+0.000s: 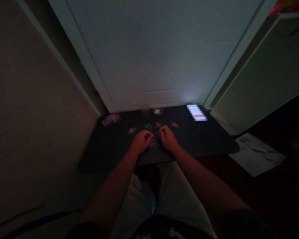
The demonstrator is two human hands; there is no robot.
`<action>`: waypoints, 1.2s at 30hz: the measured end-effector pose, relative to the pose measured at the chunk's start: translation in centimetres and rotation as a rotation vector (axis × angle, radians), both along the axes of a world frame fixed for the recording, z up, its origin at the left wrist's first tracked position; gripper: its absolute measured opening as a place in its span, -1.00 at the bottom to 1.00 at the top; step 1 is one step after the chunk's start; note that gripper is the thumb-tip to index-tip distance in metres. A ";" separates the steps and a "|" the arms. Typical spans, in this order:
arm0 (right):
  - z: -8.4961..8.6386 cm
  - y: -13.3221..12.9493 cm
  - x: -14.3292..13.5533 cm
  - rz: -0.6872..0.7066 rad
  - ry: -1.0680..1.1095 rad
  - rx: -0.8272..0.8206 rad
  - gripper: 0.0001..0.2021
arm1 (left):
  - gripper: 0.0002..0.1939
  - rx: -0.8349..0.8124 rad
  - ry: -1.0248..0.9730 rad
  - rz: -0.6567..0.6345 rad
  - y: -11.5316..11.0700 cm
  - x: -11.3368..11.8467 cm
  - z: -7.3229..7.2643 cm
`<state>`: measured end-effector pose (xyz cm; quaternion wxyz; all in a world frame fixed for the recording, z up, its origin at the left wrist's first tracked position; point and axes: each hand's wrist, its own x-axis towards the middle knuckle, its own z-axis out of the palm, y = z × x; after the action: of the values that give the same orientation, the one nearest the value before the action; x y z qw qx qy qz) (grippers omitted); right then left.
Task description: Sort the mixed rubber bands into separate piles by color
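Although lit only dimly, shows a thin pale strand (pixel 156 133), possibly a small elastic band, stretched over the dark tabletop (pixel 201 142) between the left hand (pixel 142 141) and the right hand (pixel 168 137). Pinched at the left end between curled thumb and fingertips, and apparently likewise at the right, with both hands closed rather than spread.

Could slip or spring away, judging by so slight a hold at the very tips, and drop into the loose pile (pixel 152 144) just below or among the blue pile (pixel 148 125) and small pink pile (pixel 158 124) just beyond. Might snap if pulled too hard. Could also disturb the loose pile through a low brush of the left hand, close beside. Makes colours easy to mistake in such weak light, away from the glowing phone-like screen (pixel 196 113) at far right.

Runs nearly left to right along the long axis, tilted slightly, with the right end a little farther from the body. Looks straight; too fine to tell one end from the other, so cannot be said to point either way.
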<state>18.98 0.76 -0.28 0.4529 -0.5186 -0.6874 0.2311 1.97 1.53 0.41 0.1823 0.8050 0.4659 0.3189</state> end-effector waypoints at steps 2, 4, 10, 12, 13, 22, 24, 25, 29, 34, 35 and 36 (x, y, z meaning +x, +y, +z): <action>-0.1 0.0 0.0 0.006 0.005 -0.003 -0.90 | -0.86 -0.008 -0.010 0.002 0.0 0.0 0.0; -0.2 0.1 0.0 0.009 0.019 -0.014 -0.91 | -0.87 -0.015 -0.017 0.007 0.0 0.0 0.0; -0.6 0.5 0.3 -0.086 0.135 -0.030 -0.90 | -0.89 0.015 -0.020 0.060 0.1 -0.2 -0.1; -0.7 0.6 0.3 -0.065 0.125 -0.041 -0.90 | -0.90 0.018 -0.021 0.054 0.1 -0.2 -0.2; -0.7 0.6 0.3 -0.047 0.107 -0.045 -0.91 | -0.90 0.019 -0.023 0.050 0.1 -0.2 -0.3; -0.5 0.2 0.0 0.138 -0.041 -0.027 -0.92 | -0.78 0.033 -0.022 -0.014 0.0 -0.1 -0.3; -0.5 0.1 0.0 0.139 -0.055 -0.035 -0.92 | -0.82 0.032 -0.005 -0.014 0.0 -0.1 -0.2; -0.5 0.1 0.0 0.137 -0.065 -0.038 -0.92 | -0.83 0.031 -0.002 -0.008 0.0 -0.1 -0.2; -0.4 0.1 0.0 0.119 -0.088 -0.045 -0.91 | -0.84 0.043 -0.009 -0.011 0.0 -0.2 -0.2; -0.2 0.0 -0.1 0.110 -0.113 -0.053 -0.91 | -0.81 0.039 -0.009 -0.038 -0.1 -0.3 -0.1; -0.2 0.0 -0.1 0.108 -0.117 -0.050 -0.92 | -0.80 0.042 -0.006 -0.043 -0.1 -0.3 -0.1; -0.2 -0.1 -0.1 0.106 -0.119 -0.049 -0.92 | -0.80 0.043 -0.002 -0.046 -0.1 -0.3 -0.1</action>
<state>18.87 0.69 -0.44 0.3855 -0.5052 -0.7338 0.2402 1.71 1.41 0.35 0.1727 0.8189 0.4401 0.3253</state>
